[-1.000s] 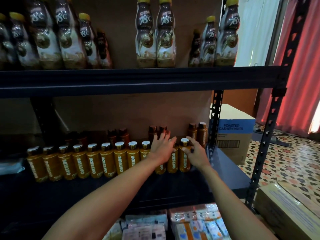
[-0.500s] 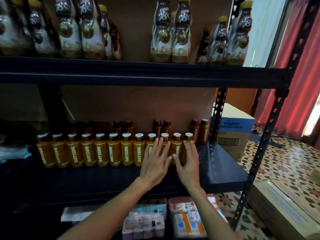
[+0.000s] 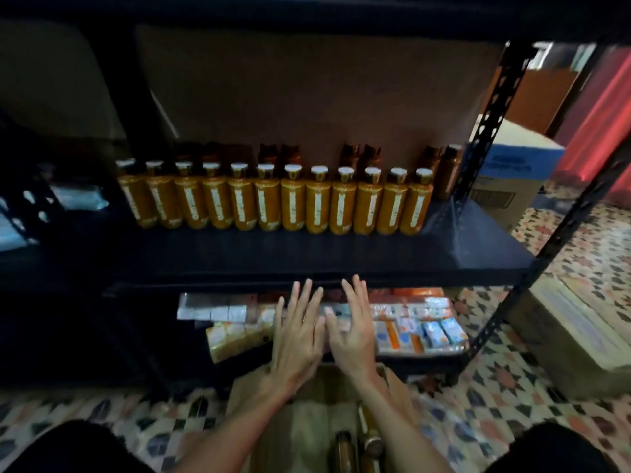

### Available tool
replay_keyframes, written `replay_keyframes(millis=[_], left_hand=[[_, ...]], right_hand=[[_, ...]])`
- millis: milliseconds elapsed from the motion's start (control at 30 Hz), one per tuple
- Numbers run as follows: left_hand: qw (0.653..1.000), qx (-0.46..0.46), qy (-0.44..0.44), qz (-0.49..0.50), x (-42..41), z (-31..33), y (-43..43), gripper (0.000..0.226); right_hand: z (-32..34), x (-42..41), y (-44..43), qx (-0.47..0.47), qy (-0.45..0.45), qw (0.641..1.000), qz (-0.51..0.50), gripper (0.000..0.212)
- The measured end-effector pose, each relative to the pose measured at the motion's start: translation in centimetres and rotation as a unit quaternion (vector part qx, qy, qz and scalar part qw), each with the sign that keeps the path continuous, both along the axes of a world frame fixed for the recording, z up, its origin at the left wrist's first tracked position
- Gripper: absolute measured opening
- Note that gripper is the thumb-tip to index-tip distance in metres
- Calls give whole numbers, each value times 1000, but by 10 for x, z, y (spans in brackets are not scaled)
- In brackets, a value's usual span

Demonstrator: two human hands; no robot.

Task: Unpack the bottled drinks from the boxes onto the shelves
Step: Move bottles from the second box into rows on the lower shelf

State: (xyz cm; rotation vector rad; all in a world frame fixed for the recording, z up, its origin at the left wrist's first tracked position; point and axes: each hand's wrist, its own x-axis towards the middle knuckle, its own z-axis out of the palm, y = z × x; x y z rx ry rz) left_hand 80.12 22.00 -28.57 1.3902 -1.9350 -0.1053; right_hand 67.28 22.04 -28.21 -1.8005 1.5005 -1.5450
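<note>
Orange bottles point(image 3: 273, 199): about a dozen white-capped ones lined up in one row across the middle shelf point(image 3: 307, 257), with a few darker ones tucked behind by the back wall.
Left hand point(image 3: 297, 339): palm down, fingers straight and fanned out, holding nothing, hovering just in front of the shelf's front edge.
Right hand point(image 3: 353, 336): same deal, flat, spread and empty, right beside the left with thumbs nearly touching.
Brown box point(image 3: 314, 425): open on the floor under both forearms, with a couple of bottles point(image 3: 343, 445) lying inside.
Lower shelf: small cartons point(image 3: 409, 331), kinda blurry.
</note>
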Motion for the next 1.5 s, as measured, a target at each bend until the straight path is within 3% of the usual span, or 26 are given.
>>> replay_keyframes(millis=[300, 433, 533, 600, 667, 767, 933, 1067, 1200, 1300, 1367, 1400, 1433, 1500], left_hand=[[979, 194, -55, -10, 19, -103, 52, 65], [957, 275, -85, -27, 13, -133, 55, 64], [927, 365, -65, -52, 2, -160, 54, 57], [905, 420, -25, -62, -8, -173, 58, 60], [871, 487, -30, -59, -14, -184, 60, 43], [819, 567, -56, -61, -18, -209, 54, 29], [767, 641, 2, -30, -36, -246, 35, 43], [739, 672, 43, -12, -46, -275, 24, 48], [720, 690, 68, 4, -60, -288, 19, 59], [702, 704, 102, 36, -73, -300, 20, 63], [692, 710, 123, 45, -80, -317, 23, 51], [696, 706, 129, 36, -83, -334, 27, 42], [699, 698, 151, 42, -86, -349, 32, 45], [697, 696, 167, 45, -87, -333, 36, 59]], right_hand=[[-110, 11, 57, 178, 52, 983, 10, 56], [-142, 5, 69, 246, 121, 961, 23, 34], [-157, 0, 73, 322, 133, 935, 65, 29], [-168, -8, 74, 416, 164, 891, 71, 30], [-183, -18, 73, 480, 220, 846, 80, 23], [-199, -31, 68, 505, 275, 813, 93, 12], [-225, -56, 35, 545, 280, 790, 25, 15], [-246, -68, 16, 559, 236, 795, -3, 36], [-266, -69, 18, 615, 281, 737, 24, 39], [-276, -63, 26, 605, 276, 747, -6, 55], [-286, -63, 28, 583, 284, 761, -20, 71], [-288, -63, 28, 583, 265, 768, -18, 71], [-294, -61, 27, 576, 216, 788, -21, 68], [-299, -62, 24, 595, 126, 793, -39, 77]])
